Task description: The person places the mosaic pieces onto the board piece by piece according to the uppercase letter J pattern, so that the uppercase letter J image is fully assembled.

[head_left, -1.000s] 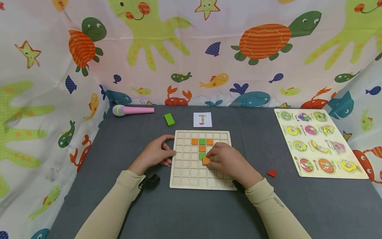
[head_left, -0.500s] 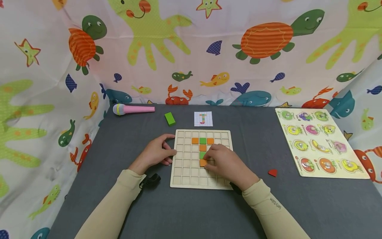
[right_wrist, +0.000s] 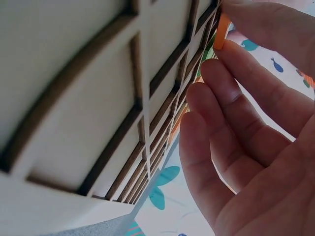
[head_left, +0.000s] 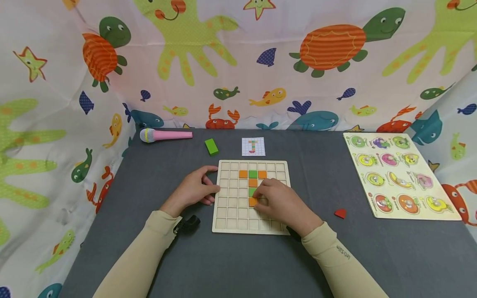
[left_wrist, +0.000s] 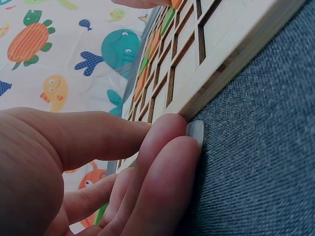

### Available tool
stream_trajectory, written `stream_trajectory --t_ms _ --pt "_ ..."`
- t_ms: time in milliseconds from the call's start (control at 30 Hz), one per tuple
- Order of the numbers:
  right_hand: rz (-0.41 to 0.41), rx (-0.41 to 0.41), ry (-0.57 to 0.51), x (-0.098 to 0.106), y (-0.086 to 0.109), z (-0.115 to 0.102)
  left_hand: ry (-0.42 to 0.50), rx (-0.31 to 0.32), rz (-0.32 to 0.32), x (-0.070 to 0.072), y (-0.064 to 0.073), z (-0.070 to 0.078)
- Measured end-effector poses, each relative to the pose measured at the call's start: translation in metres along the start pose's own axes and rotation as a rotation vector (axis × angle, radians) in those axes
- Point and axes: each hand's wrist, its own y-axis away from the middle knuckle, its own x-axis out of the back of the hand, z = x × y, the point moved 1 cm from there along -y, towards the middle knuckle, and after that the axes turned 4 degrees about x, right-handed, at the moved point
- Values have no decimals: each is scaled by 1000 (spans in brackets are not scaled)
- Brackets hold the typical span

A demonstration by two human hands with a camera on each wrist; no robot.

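My right hand [head_left: 281,200] pinches an orange square tile [head_left: 252,202] between thumb and index finger, at a cell of the wooden grid board [head_left: 232,213]. In the right wrist view this orange tile [right_wrist: 222,32] stands edge-on between the fingertips, while the other fingers curve loosely. Directly above it on the board lies a green tile [head_left: 251,192], partly covered by the fingers. Farther up are an orange tile [head_left: 252,182] and a row of orange, green, orange. My left hand [head_left: 191,188] touches the board's left edge with thumb and fingertips; in the left wrist view, fingers [left_wrist: 170,167] rest against its side.
Behind the board lie a green block [head_left: 211,147], a pattern card [head_left: 253,146] and a pink toy microphone [head_left: 165,135]. A red piece [head_left: 340,213] sits to the right, near a fruit puzzle board [head_left: 400,178]. A printed cloth hangs at the back and sides.
My right hand has moved slightly left, bringing the orange tile from a skewed position into line below the green one. My left hand stays at the board's edge.
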Motion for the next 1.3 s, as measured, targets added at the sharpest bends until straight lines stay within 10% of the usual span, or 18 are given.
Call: stream_trajectory --t_ms 833,1300 --pt "6 19 -19 4 -2 2 -11 6 -3 0 3 3" --pt "28 -162 -69 53 22 41 -15 8 -4 0 1 2"
